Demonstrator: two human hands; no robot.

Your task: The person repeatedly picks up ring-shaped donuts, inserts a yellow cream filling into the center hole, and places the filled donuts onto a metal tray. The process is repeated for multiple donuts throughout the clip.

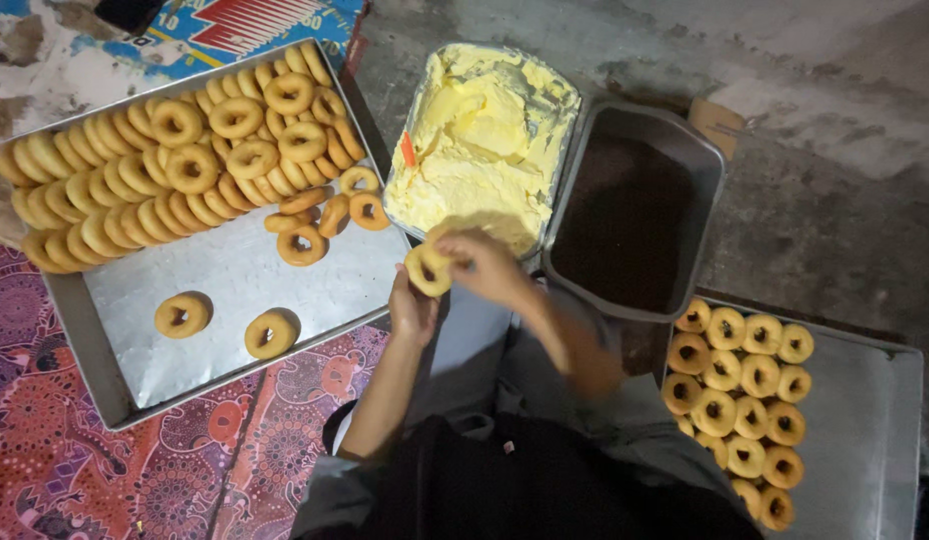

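Both hands, left hand (413,312) and right hand (488,268), pinch a golden ring doughnut (428,268); loosely gripped, it could be dropped beside the pale yellow cream tub (485,135).

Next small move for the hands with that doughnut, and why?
Probably carry the doughnut right to the pan of dark crumbs: both hands, left hand and right hand, hold it beside the tub of yellow cream, apparently creamed already.

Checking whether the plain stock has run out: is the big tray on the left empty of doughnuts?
No, the left tray holds many plain doughnuts stacked in rows across its far half, with two loose ones near its front edge.
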